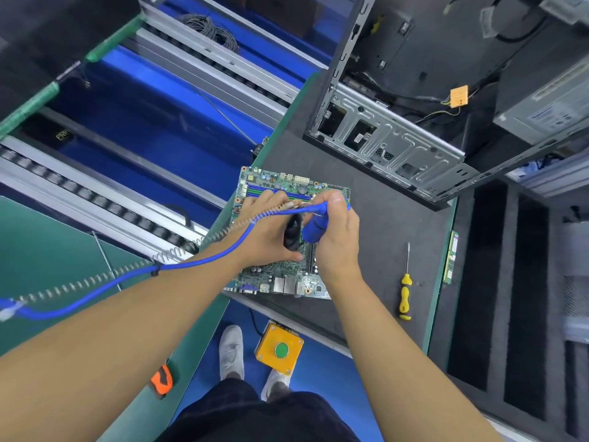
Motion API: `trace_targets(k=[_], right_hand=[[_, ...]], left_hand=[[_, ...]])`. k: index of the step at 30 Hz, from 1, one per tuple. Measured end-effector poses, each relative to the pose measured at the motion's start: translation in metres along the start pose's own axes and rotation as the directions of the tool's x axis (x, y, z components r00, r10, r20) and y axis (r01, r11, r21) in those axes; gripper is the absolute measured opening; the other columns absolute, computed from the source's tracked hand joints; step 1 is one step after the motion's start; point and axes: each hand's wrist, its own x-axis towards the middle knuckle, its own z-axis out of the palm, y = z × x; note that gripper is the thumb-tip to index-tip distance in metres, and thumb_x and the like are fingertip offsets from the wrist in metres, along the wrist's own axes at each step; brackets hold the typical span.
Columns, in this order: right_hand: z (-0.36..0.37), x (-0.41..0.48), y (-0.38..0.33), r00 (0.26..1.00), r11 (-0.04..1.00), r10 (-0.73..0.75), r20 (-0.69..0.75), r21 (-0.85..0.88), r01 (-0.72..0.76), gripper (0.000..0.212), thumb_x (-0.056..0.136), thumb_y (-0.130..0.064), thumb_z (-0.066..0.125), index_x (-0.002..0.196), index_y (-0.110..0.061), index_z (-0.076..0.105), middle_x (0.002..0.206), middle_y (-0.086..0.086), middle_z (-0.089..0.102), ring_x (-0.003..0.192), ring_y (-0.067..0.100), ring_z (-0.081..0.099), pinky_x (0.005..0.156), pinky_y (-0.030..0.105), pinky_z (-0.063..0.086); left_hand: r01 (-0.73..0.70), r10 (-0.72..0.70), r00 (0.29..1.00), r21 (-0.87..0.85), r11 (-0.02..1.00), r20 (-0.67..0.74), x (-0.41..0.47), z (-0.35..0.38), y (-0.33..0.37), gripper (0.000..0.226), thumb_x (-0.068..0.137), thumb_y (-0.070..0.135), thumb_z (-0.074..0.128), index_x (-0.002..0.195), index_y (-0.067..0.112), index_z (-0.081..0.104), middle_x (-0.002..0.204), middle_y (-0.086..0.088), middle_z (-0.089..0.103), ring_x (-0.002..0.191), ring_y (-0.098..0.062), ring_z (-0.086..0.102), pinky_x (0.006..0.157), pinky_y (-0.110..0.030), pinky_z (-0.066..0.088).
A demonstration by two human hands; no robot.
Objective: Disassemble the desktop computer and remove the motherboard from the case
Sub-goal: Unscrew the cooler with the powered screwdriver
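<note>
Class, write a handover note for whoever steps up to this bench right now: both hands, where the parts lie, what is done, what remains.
Left hand holds the black cooler on the motherboard.
Right hand grips the blue power screwdriver, pointed down beside the cooler.
The motherboard lies flat on the dark mat, outside the open case behind it.
A yellow screwdriver and memory sticks lie to the right.
Done: board out of the case.
Left: apparently freeing the cooler.

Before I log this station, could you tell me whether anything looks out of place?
The motherboard lies askew over the mat's left edge, its ports right at the front edge. Memory sticks sit at the mat's right edge.
</note>
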Motion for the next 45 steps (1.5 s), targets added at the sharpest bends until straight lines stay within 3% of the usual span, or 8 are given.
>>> trace_targets(k=[5,8,13,18,28,34,41,45], right_hand=[[-0.003,0.008,0.0,0.997,0.996,0.076,-0.033,0.054,-0.074,0.037,0.08,-0.053,0.044,0.064,-0.022,0.055,0.069,0.022,0.038,0.067,0.034,0.033,0.063,0.039,0.031],[-0.005,0.007,0.0,0.998,0.999,0.043,0.052,0.011,-0.044,0.042,0.081,-0.05,0.045,0.071,-0.01,0.052,0.068,0.032,0.035,0.069,0.035,0.032,0.069,0.04,0.028],[0.002,0.003,0.0,1.0,1.0,0.001,0.03,-0.008,-0.001,0.061,0.081,-0.05,0.042,0.079,0.011,0.041,0.067,0.036,0.032,0.061,0.043,0.026,0.052,0.03,0.028],[0.001,0.001,-0.006,0.998,1.0,-0.003,0.061,0.019,0.002,0.044,0.074,-0.041,0.044,0.075,0.002,0.051,0.068,0.032,0.037,0.064,0.034,0.032,0.055,0.031,0.03],[-0.003,0.01,-0.002,0.987,1.0,-0.006,0.163,-0.02,0.01,0.03,0.083,-0.043,0.044,0.065,-0.024,0.057,0.074,0.019,0.043,0.072,0.032,0.035,0.068,0.04,0.028],[-0.006,0.013,0.001,0.975,0.998,-0.052,0.215,-0.02,0.058,0.026,0.081,-0.033,0.043,0.064,-0.018,0.055,0.067,0.012,0.05,0.065,0.024,0.039,0.06,0.033,0.031],[-0.014,0.023,-0.004,0.983,0.996,-0.084,0.163,0.051,0.077,0.037,0.09,-0.048,0.043,0.067,-0.026,0.063,0.067,0.008,0.054,0.062,0.034,0.044,0.063,0.037,0.038],[-0.022,0.03,-0.01,0.993,0.98,-0.077,0.092,0.19,0.058,0.042,0.087,-0.055,0.048,0.068,-0.021,0.063,0.074,0.003,0.061,0.063,0.019,0.053,0.058,0.025,0.046]], left_hand=[[0.013,-0.013,1.0,0.007,1.0,0.013,0.001,0.0,0.0,0.072,0.053,0.075,0.073,0.102,0.031,0.046,0.096,0.011,0.038,0.092,-0.014,0.035,0.081,-0.038,0.039],[-0.01,0.009,1.0,0.057,0.998,0.019,0.002,0.0,-0.001,0.08,0.054,0.077,0.07,0.118,0.034,0.049,0.101,0.01,0.041,0.096,-0.016,0.04,0.08,-0.035,0.037],[0.008,-0.008,1.0,-0.018,1.0,-0.014,-0.002,-0.001,0.003,0.06,0.054,0.07,0.073,0.083,0.03,0.038,0.092,0.009,0.036,0.087,-0.014,0.031,0.076,-0.039,0.039],[-0.012,0.012,1.0,0.019,1.0,0.023,0.0,-0.002,0.0,0.084,0.055,0.076,0.073,0.123,0.032,0.048,0.1,0.013,0.037,0.097,-0.015,0.04,0.083,-0.038,0.04],[0.009,-0.01,0.997,0.008,1.0,0.076,0.001,-0.007,-0.003,0.087,0.059,0.08,0.068,0.129,0.034,0.044,0.105,0.013,0.038,0.098,-0.012,0.035,0.086,-0.035,0.037],[0.013,-0.012,0.996,-0.01,1.0,0.093,0.002,-0.009,-0.002,0.084,0.058,0.079,0.071,0.124,0.033,0.048,0.11,0.009,0.046,0.103,-0.017,0.042,0.092,-0.04,0.039],[-0.036,0.037,0.998,0.012,0.999,-0.056,-0.006,-0.007,0.004,0.081,0.052,0.075,0.077,0.111,0.032,0.043,0.097,0.011,0.039,0.094,-0.017,0.042,0.077,-0.034,0.034],[-0.043,0.046,0.993,0.032,0.999,-0.108,-0.009,0.001,0.002,0.09,0.05,0.081,0.072,0.119,0.029,0.047,0.102,0.01,0.047,0.093,-0.016,0.043,0.077,-0.036,0.038]])
